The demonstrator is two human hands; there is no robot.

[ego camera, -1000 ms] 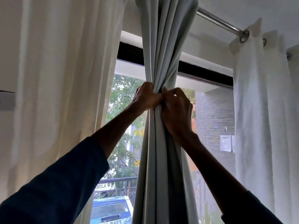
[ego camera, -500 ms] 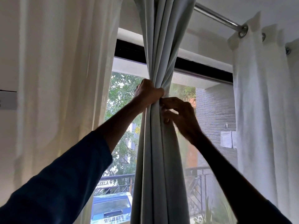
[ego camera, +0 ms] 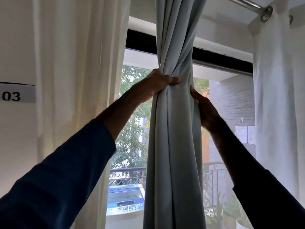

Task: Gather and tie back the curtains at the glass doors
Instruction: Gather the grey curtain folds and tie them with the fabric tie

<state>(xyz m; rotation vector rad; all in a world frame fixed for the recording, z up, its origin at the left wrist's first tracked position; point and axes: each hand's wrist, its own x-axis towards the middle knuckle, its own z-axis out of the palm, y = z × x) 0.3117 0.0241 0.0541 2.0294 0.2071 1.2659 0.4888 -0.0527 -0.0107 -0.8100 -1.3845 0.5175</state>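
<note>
A pale grey-blue curtain (ego camera: 173, 146) of thick, smooth cloth hangs in the middle of the glass doors, gathered into one long column of deep vertical folds. It is pinched to a narrow waist just below the black door frame (ego camera: 142, 40), where a band of the same cloth winds round it. The left hand (ego camera: 162, 83) grips that waist from the left, fingers curled tight over the twisted fabric. The right hand (ego camera: 205, 109) holds the bundle's right edge a little lower, thumb up against the front and fingers hidden behind the cloth. Both arms reach upward in dark blue sleeves.

To the left hangs a cream curtain (ego camera: 74, 80), thin and softly pleated, with light glowing through it. To the right a white curtain (ego camera: 277, 96) of coarser weave hangs by a round metal eyelet (ego camera: 266, 14) from a shiny steel rod (ego camera: 244, 4). Through the glass show leafy trees, a grey brick wall (ego camera: 231, 100), an iron railing (ego camera: 128, 176) and a blue vehicle (ego camera: 125, 199)
</note>
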